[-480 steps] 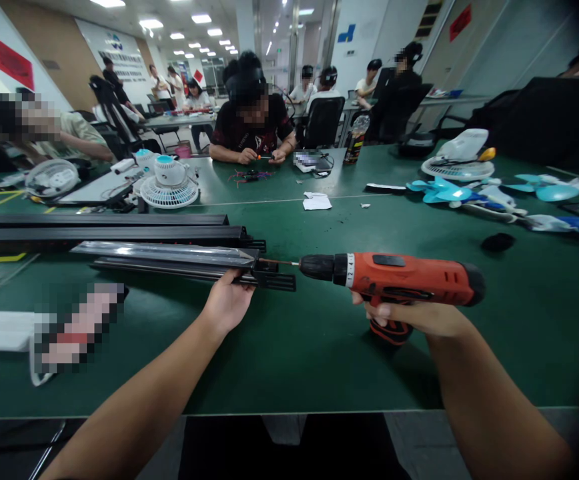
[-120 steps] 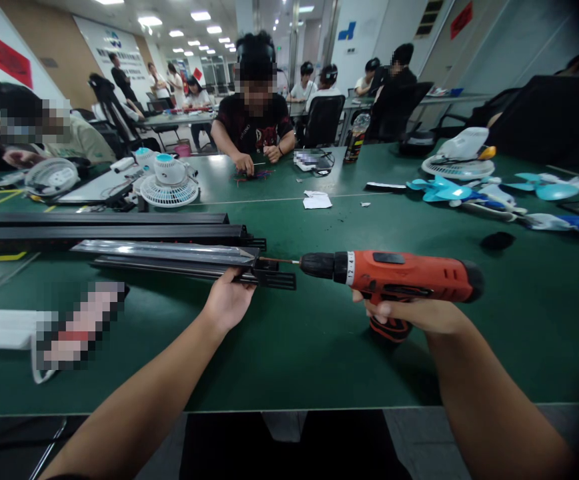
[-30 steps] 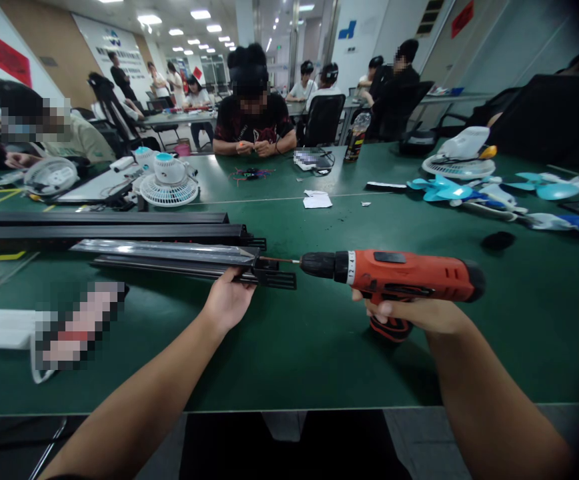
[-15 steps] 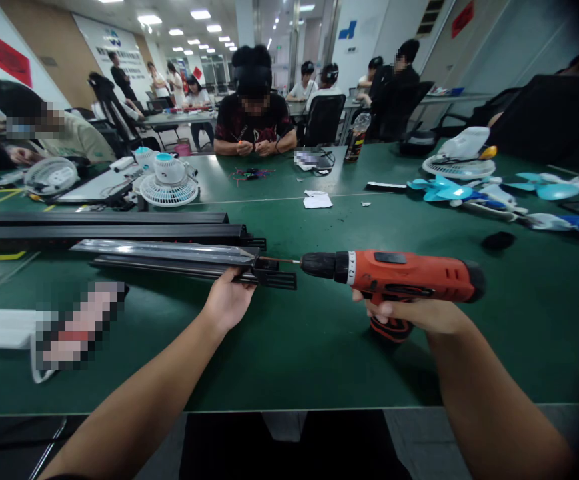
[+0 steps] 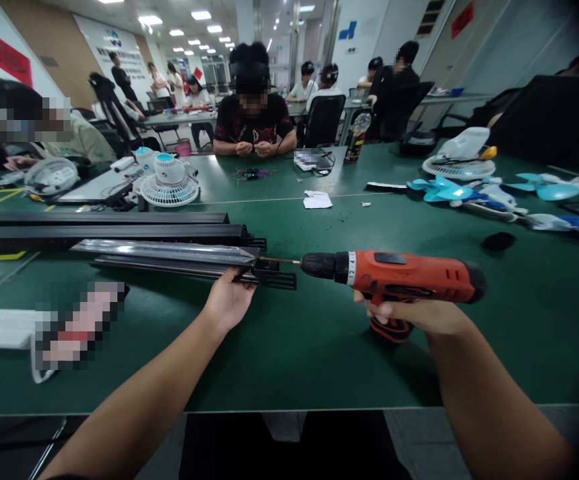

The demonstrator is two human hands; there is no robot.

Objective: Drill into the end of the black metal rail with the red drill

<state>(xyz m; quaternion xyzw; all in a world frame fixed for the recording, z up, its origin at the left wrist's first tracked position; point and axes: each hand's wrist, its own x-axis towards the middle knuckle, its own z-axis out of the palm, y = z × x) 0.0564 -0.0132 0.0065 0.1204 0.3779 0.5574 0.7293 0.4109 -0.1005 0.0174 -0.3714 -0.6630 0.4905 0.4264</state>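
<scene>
My right hand grips the handle of an orange cordless drill held level above the green table. Its thin bit points left into the end of a long black metal rail with a shiny top strip. My left hand is closed on the rail's near edge, close to that end, pressing it to the table.
Two more long black rails lie behind the held one. Small white fans stand at the back left, blue fan blades and parts at the right. A person sits across the table; others work further off.
My hands, the drill and the rail have stayed in place. Only the person across the table has shifted their hands and head.
</scene>
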